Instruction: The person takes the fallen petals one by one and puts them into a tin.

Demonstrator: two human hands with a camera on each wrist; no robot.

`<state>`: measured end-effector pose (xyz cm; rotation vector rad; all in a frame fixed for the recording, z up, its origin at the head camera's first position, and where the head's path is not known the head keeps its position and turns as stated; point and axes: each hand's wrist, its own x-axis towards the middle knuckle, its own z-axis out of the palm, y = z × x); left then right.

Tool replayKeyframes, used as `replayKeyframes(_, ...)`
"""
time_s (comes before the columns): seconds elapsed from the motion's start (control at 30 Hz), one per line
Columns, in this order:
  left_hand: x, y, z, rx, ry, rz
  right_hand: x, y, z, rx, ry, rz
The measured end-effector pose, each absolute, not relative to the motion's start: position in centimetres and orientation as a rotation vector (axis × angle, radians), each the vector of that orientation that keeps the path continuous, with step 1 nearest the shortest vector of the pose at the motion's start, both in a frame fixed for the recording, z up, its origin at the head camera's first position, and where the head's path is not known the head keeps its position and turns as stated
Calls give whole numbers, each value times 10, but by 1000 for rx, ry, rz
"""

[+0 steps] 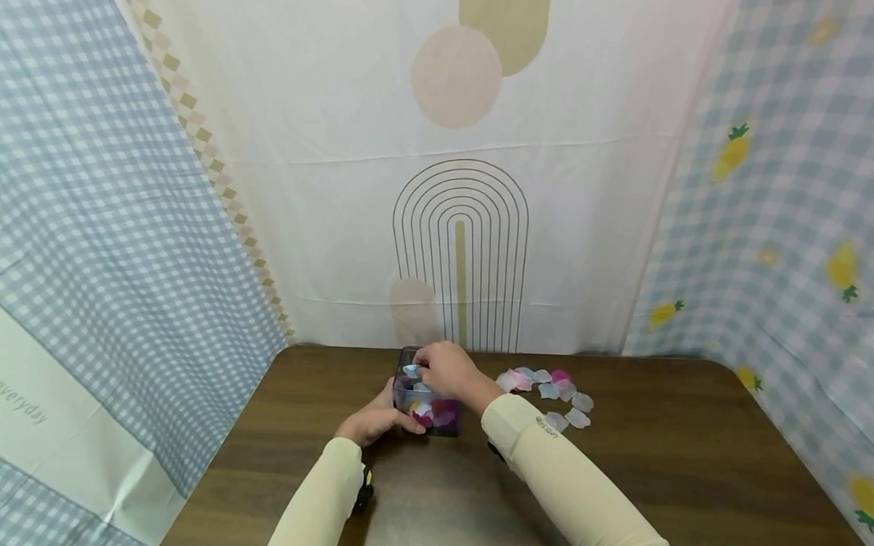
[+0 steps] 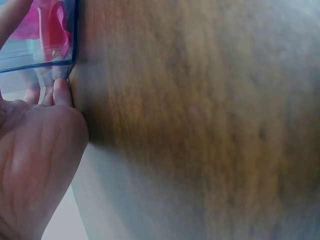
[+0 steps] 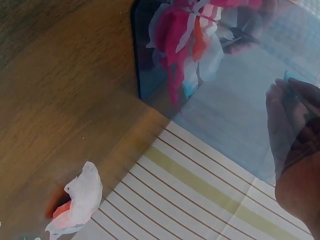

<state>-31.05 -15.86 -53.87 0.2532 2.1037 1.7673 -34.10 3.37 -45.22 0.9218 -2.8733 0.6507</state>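
A clear plastic box [image 1: 404, 398] stands on the table, with pink, white and orange petals [image 3: 175, 37] gathered at its bottom. My left hand [image 1: 377, 417] holds the box from the left, thumb at the near side. In the left wrist view the fingers of that hand [image 2: 40, 155] show beneath and through the clear wall. My right hand [image 1: 450, 371] is at the top of the box, its fingers inside the opening. It pinches a light blue petal [image 1: 410, 370], whose tip [image 3: 290, 76] shows through the wall in the right wrist view.
Loose petals [image 1: 578, 418] in white, pale blue and pink lie on the table [image 1: 661, 474] to the right of the box. A white petal [image 3: 85, 197] lies nearest in the right wrist view. A patterned cloth [image 1: 589, 254] hangs behind the table.
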Motion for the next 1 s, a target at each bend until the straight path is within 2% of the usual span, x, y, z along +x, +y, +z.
replayKeyframes(1.0, -308, -158, -536, 222, 2094, 1757, -342, 33, -455, 901, -2883, 657)
